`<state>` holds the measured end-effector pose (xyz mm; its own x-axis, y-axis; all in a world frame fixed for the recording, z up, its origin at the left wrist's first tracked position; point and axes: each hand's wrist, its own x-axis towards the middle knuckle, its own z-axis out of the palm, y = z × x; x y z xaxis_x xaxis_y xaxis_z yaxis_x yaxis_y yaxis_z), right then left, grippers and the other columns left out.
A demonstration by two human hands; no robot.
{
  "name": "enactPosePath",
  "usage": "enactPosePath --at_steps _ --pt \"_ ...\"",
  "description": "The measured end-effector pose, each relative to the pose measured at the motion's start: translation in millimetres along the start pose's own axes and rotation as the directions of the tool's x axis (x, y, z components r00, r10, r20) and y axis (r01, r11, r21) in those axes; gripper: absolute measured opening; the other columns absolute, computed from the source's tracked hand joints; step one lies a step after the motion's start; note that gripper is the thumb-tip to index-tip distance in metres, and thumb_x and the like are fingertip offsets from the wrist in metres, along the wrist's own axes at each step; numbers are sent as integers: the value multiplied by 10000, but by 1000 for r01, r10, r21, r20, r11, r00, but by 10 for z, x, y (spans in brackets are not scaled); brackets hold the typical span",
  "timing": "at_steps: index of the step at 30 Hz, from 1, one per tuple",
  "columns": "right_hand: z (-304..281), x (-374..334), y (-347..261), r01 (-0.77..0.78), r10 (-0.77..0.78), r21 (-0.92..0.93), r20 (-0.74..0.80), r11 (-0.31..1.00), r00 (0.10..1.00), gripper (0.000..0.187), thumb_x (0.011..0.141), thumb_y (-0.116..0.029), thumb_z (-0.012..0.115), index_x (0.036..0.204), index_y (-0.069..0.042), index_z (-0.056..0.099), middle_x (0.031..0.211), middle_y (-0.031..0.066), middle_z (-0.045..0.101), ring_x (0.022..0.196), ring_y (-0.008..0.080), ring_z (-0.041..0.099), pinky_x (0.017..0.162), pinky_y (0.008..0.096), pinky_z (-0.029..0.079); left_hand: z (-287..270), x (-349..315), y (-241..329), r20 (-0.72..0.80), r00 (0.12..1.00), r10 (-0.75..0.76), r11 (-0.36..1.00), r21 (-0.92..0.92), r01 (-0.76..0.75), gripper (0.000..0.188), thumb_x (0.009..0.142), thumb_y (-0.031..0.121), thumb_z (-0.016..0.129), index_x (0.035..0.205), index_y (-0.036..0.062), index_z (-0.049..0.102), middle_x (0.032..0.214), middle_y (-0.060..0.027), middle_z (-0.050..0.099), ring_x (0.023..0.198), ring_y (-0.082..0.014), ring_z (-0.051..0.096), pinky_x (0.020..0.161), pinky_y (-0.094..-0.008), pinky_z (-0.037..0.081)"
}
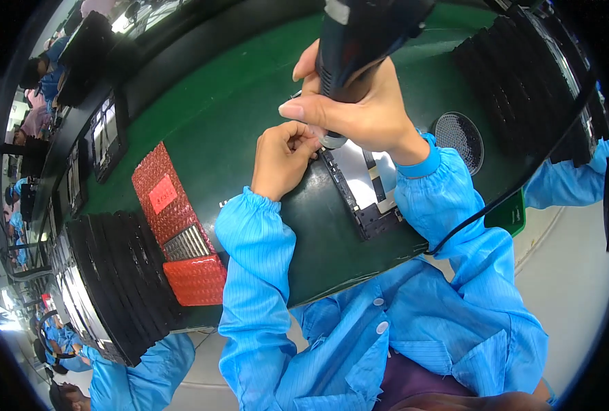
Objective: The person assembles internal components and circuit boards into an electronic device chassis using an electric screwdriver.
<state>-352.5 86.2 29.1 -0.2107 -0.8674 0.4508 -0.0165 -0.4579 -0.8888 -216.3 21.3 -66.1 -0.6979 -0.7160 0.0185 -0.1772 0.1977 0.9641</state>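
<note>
Right hand wraps a bulky black handheld tool; left hand pinches beside its tip, on what I can't tell. Steady aim suits the flat black-framed silvery panel below.

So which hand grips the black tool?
The right hand, wrapped around the black tool; the left hand is lower in the picture, near the panel.

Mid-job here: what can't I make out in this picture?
Black power tool: top cut off by the head view's upper edge.
Panel: right side hidden in the head view by the right hand and sleeve.
Head view: left fingers hide whatever they may pinch.
</note>
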Motion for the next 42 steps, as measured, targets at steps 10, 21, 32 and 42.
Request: enactPosePath --at_steps 10,21,32,42 --pt "49 16 172 -40 40 -3 7 999 999 317 644 -90 803 851 1 580 642 21 581 617 76 570 585 210 450 -17 63 161 -38 972 -233 970 -87 229 80 683 -39 653 742 -26 600 664 -57 617 569 -96 599 457 -223 502" --pt "45 15 219 -7 9 -60 29 998 1000 303 649 -100 802 843 -5 590 634 25 581 597 78 560 562 213 440 -89 178 74 17 983 -183 983 29 182 93 653 -22 696 718 -41 633 600 -61 616 527 -110 585 461 -247 449" --pt "88 14 216 -47 47 5 27 999 999 276 658 -77 795 814 3 582 643 24 569 612 76 552 563 215 438 -116 171 79 32 975 -220 975 27 219 82 658 -35 698 704 -36 631 597 -61 612 530 -104 583 471 -238 452" --pt "214 -99 291 11 -11 5 -34 1000 999 243 661 -51 775 786 -8 570 677 21 572 636 73 536 563 217 419 -119 176 83 -13 979 -206 978 27 206 123 661 -7 718 739 -33 627 589 -55 611 545 -100 584 479 -250 462"
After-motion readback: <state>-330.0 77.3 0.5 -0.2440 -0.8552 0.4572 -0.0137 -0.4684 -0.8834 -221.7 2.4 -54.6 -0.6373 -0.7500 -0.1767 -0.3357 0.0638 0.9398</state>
